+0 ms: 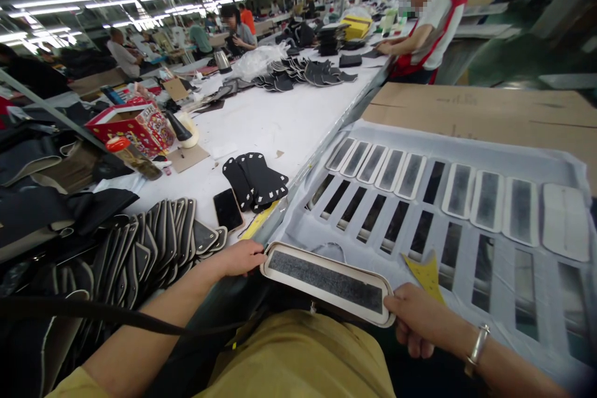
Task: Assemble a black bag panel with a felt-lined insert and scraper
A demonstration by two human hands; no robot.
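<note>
I hold a long cream-edged strip (327,282) with a dark grey felt centre, level in front of my body. My left hand (241,257) grips its left end, fingers curled under the edge. At the strip's right end, my right hand (418,318) is closed around it; a metal bracelet sits on that wrist. Just beyond the strip lies a pale sheet (532,161) carrying rows of similar strips (487,200) and dark slots (370,218). A small yellow piece (426,275) rests on the sheet near my right hand.
To my left is a fanned stack of dark cut pieces (153,242), a phone (228,209) and a small black pile (259,179) on the white table (270,118). A red box (135,124) stands further left. Cardboard (480,109) lies beyond the sheet. A person in red and white (433,18) works at the far end.
</note>
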